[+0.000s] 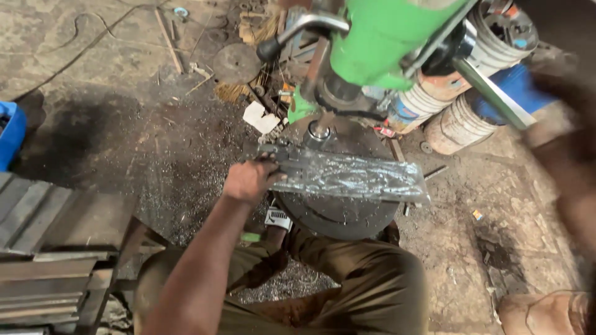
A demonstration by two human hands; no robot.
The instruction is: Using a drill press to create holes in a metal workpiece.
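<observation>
L hand (248,180) clamped on the near-left end of the metal plate (347,175), fingers wrapped over its edge, pinning it flat on the round drill table (338,214). R hand (568,118) is blurred up by the feed lever (490,93); looks wrapped on it but can't tell for sure. Plate sits under the green drill press (379,37), chuck (320,131) just above its left end. Step, imo: lining up/holding for a hole. Next move needs the plate held dead still w/ steady feed. Plate long axis runs left-right, far end pointing right, slightly down-frame. Steel bars (43,248) stacked at left, 2 buckets (447,118) behind.
</observation>
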